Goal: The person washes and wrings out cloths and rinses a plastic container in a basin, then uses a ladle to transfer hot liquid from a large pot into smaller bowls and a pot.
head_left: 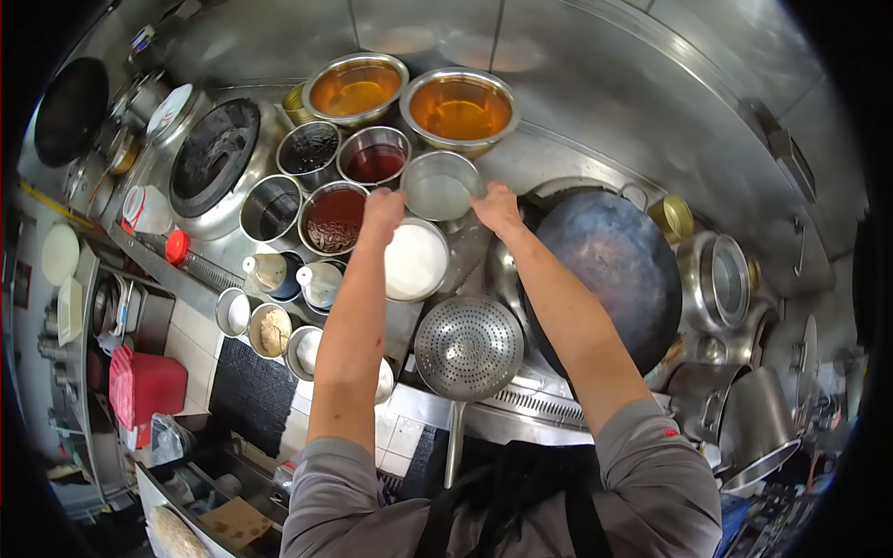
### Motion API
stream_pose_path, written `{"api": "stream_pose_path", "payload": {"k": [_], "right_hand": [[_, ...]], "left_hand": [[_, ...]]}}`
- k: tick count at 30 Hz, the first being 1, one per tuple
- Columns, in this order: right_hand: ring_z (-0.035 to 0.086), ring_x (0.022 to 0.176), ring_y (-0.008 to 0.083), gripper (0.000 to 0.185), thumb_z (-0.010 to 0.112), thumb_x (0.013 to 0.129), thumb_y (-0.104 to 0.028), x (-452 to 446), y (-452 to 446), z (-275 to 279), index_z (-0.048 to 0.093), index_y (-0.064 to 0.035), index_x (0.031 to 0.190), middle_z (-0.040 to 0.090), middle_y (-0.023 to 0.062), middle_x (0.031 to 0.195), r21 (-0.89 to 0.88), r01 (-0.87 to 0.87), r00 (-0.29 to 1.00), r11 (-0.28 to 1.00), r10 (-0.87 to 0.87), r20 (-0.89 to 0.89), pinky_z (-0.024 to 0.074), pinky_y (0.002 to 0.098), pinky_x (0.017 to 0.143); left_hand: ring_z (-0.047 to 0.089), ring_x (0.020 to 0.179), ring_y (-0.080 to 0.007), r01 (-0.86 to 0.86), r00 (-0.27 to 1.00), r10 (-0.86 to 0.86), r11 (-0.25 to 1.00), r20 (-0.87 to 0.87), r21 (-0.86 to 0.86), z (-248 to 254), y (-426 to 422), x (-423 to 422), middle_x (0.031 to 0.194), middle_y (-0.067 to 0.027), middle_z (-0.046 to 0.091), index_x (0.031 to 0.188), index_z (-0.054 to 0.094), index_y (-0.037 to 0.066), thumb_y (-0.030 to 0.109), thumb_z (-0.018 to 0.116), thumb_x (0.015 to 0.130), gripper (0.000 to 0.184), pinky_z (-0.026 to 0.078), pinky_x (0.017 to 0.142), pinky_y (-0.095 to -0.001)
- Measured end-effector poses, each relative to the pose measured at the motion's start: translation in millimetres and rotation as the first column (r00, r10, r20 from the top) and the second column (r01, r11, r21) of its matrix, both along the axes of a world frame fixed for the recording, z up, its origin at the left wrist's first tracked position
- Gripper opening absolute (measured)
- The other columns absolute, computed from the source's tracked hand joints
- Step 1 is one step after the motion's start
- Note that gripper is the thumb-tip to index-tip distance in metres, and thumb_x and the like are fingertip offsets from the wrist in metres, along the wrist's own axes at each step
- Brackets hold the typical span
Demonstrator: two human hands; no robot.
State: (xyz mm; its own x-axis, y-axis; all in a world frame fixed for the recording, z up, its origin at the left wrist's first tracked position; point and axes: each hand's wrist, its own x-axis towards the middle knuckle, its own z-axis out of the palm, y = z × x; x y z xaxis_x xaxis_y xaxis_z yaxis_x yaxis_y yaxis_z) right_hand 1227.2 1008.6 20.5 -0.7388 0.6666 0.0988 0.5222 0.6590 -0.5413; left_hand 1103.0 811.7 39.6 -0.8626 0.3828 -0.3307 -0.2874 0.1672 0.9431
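A steel container of cloudy, pale liquid [440, 187] stands between my two hands. My left hand [384, 212] is closed at its left rim, and my right hand [497, 205] pinches the rim on the right. Just below it is a container of white powder or liquid [415, 261]. Containers of dark red liquid [374, 163] and brown-red sauce [333, 219] sit to the left. Behind them are two wide steel bowls of amber liquid [356, 90] [460, 113].
A big dark wok [605, 274] lies at the right, with steel pots [726, 279] beyond. A perforated ladle [469, 349] rests at the front edge. Small seasoning cups [271, 330] and squeeze bottles [319, 285] stand front left. A black-topped burner [216, 158] is far left.
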Motion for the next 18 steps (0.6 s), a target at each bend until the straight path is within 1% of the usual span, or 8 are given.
{"api": "stream_pose_path", "payload": {"k": [1,2,3,5,8,11,13,18], "right_hand": [[0.070,0.087,0.0331,0.038,0.064,0.083,-0.008,18,-7,17,0.053,0.0087,0.116,0.063,0.0287,0.109,-0.008,0.018,1.000,1.000,-0.018,0.003,0.0580,0.0378,0.078],[0.069,0.090,0.0333,0.040,0.066,0.084,-0.012,41,-14,34,0.054,0.0079,0.117,0.062,0.0282,0.111,-0.006,-0.029,0.993,1.000,0.028,-0.112,0.0561,0.0378,0.082],[0.068,0.093,0.0336,0.043,0.067,0.085,-0.016,67,-26,62,0.054,0.0071,0.118,0.061,0.0277,0.112,0.003,-0.079,0.971,0.997,0.078,-0.226,0.0541,0.0377,0.086],[0.068,0.084,0.0300,0.040,0.069,0.087,-0.018,126,-44,113,0.056,0.0046,0.117,0.062,0.0228,0.110,-0.164,-0.217,0.943,0.962,0.163,-0.291,0.0545,0.0380,0.079],[0.066,0.078,0.0254,0.030,0.068,0.087,-0.016,218,-62,140,0.061,0.0026,0.110,0.064,0.0163,0.100,-0.208,-0.335,0.912,0.919,0.261,-0.316,0.0534,0.0357,0.074],[0.064,0.076,0.0179,0.025,0.069,0.087,-0.015,312,-70,142,0.064,0.0015,0.106,0.065,0.0111,0.091,-0.357,-0.406,0.909,0.842,0.329,-0.258,0.0525,0.0309,0.071],[0.063,0.077,0.0134,0.028,0.069,0.088,-0.016,375,-76,129,0.064,0.0012,0.110,0.066,0.0089,0.092,-0.626,-0.357,0.934,0.694,0.255,-0.249,0.0520,0.0288,0.072],[0.066,0.077,0.0125,0.030,0.065,0.092,-0.021,533,-73,92,0.064,0.0000,0.113,0.068,0.0055,0.092,-0.824,-0.286,0.941,0.489,0.304,-0.147,0.0539,0.0285,0.069]], "left_hand": [[0.046,0.051,-0.0141,0.030,0.999,-0.029,0.998,-0.025,0.054,2,-11,1,0.063,-0.0044,0.052,0.086,0.061,-0.004,0.012,0.061,0.082,0.016,0.032,0.043,-0.0345],[0.055,0.065,-0.0167,0.049,0.989,-0.056,0.997,-0.138,-0.056,5,-22,2,0.076,-0.0068,0.060,0.101,0.062,-0.006,0.012,0.063,0.081,0.027,0.044,0.057,-0.0333],[0.058,0.082,-0.0168,-0.138,0.972,0.136,0.990,-0.189,0.005,-2,-25,10,0.094,-0.0091,0.065,0.113,0.060,-0.007,0.011,0.062,0.082,0.035,0.047,0.076,-0.0300],[0.058,0.090,-0.0155,-0.154,0.939,0.141,0.988,-0.314,-0.017,52,-49,58,0.106,-0.0116,0.065,0.117,0.059,-0.008,0.009,0.060,0.085,0.036,0.046,0.085,-0.0278],[0.057,0.085,-0.0136,-0.160,0.832,0.168,0.985,-0.529,0.061,56,-85,123,0.099,-0.0087,0.065,0.116,0.060,-0.006,0.006,0.057,0.088,0.031,0.046,0.080,-0.0274],[0.054,0.079,-0.0115,-0.170,0.868,0.103,0.981,-0.485,-0.095,42,-130,214,0.089,-0.0041,0.062,0.112,0.063,-0.002,0.006,0.058,0.089,0.025,0.046,0.075,-0.0266],[0.055,0.080,-0.0112,-0.178,0.908,0.087,0.966,-0.409,-0.190,35,-157,281,0.092,-0.0055,0.064,0.111,0.063,-0.002,0.008,0.059,0.090,0.024,0.046,0.076,-0.0265],[0.053,0.085,-0.0098,-0.155,0.965,0.104,0.967,-0.242,-0.202,54,-186,419,0.094,-0.0019,0.059,0.117,0.061,0.003,0.006,0.057,0.093,0.025,0.044,0.075,-0.0249]]}}
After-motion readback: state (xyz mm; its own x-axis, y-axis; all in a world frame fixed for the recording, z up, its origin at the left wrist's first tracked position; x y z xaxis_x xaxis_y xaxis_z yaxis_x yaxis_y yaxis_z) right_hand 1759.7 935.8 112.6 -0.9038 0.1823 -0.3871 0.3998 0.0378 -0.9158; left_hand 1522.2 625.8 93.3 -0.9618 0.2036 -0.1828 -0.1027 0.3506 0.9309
